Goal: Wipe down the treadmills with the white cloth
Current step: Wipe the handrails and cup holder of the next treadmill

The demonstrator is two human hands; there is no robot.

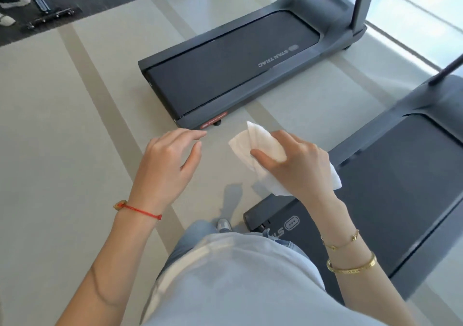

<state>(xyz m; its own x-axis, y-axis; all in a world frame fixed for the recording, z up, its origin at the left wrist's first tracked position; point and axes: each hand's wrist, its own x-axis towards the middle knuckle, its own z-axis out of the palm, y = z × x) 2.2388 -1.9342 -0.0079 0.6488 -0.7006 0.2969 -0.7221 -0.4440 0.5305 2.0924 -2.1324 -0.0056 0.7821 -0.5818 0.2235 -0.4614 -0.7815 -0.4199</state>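
Two dark grey treadmills stand on the pale floor. The far treadmill [233,65] lies ahead with its rear end toward me. The near treadmill [400,180] runs along my right side. My right hand [298,160] grips a folded white cloth [246,145] in the air above the floor, between the two machines. My left hand [170,160] hovers beside it with relaxed fingers and holds nothing. Neither hand touches a treadmill.
Pale floor [62,125] with beige stripes spreads to the left. A dark mat with a black equipment base [50,15] lies at the far left. Upright posts [363,0] of the far treadmill rise at the top right. My own foot [223,225] shows below the hands.
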